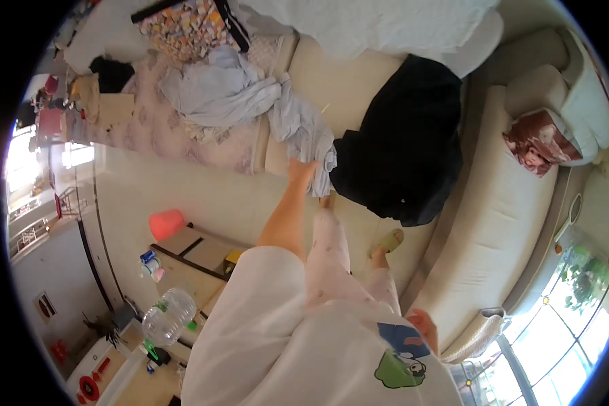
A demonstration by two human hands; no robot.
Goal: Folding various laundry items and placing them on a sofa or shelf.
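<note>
Left hand at the grey cloth, right hand well apart from it

The black cloth [406,142] spread over the front of the cream seat [325,71] is my landmark. Just to its left, looking the way the person faces, lies the light grey cloth [250,98]: a crumpled heap further left, narrowing into a strip of folds that runs to the black cloth's near left edge and droops over the front of the seat.

The person's left hand [304,169] is at the low end of that strip, touching it, just left of the black cloth. The fingertips are lost among the folds, so I cannot tell whether they pinch the fabric or only press on it. The right hand [423,329] is on the near side of the black cloth, well apart from both cloths, close by the person's white shirt [250,325]. It is partly hidden, and I cannot tell whether its fingers are spread or curled.

Right of the black cloth curves a cream sofa [494,196], bearing a picture-printed cushion [541,142]. Beyond the black cloth is a white cover [379,24]; far to its left, past the grey heap, a multicoloured patterned bag [186,30]. Near the black cloth's closest edge shows a green slipper [390,240].
</note>
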